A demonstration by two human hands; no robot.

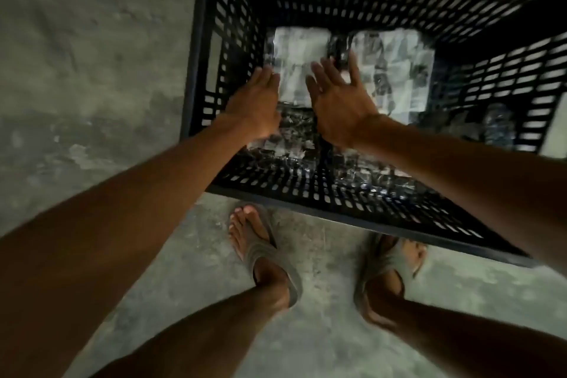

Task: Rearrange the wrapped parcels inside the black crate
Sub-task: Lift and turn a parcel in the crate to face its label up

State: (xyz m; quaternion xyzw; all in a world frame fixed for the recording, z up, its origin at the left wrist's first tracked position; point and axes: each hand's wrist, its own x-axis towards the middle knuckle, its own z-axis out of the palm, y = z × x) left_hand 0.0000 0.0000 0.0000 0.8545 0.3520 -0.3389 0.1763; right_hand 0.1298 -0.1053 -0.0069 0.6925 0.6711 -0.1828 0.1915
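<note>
A deep black slatted crate (199, 40) stands on the floor in front of me. On its bottom lie parcels wrapped in newspaper and clear film: one at the far left (296, 49), one at the far right (399, 70), and darker ones nearer me (294, 132). My left hand (254, 101) reaches into the crate, fingers stretched along the left side of the far-left parcel. My right hand (337, 95) is spread flat at that parcel's right side, over the gap between the two far parcels. Neither hand grips anything. The frame is blurred.
A clear plastic bottle (498, 124) lies in the crate's right corner. The crate sits on a rough concrete floor (92, 55). My feet in grey slippers (260, 248) stand just before the crate's near wall.
</note>
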